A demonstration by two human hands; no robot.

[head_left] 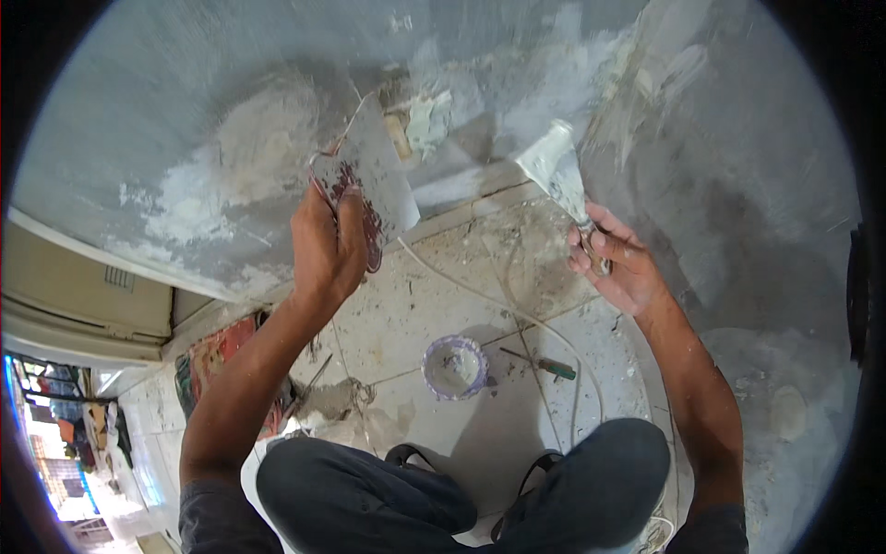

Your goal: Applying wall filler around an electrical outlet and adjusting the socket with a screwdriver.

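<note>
Two hands hold a scraper and a putty knife before a patchy grey wall

The left hand [325, 254] is closed round the worn reddish handle of a wide scraper [392, 189], its thumb lying along the handle. The broad blade stands in front of the wall [221, 102]; whether it touches cannot be told. The right hand [632, 263] pinches the handle of a putty knife [556, 171] between thumb and fingers, blade pointing up and left, with pale paste coating it. The two tools are apart.

Below them, on the tiled floor [392, 332], a bowl [427, 371] with a lilac rim holds more pale paste. Just right of it lies a green-handled screwdriver [558, 369]. A thin pale cable [461, 285] curves across the tiles. Near the left forearm lies a red and green bag-like bundle [221, 354]. Dark trousers [369, 485] cover the person's bent knees at the bottom.
</note>
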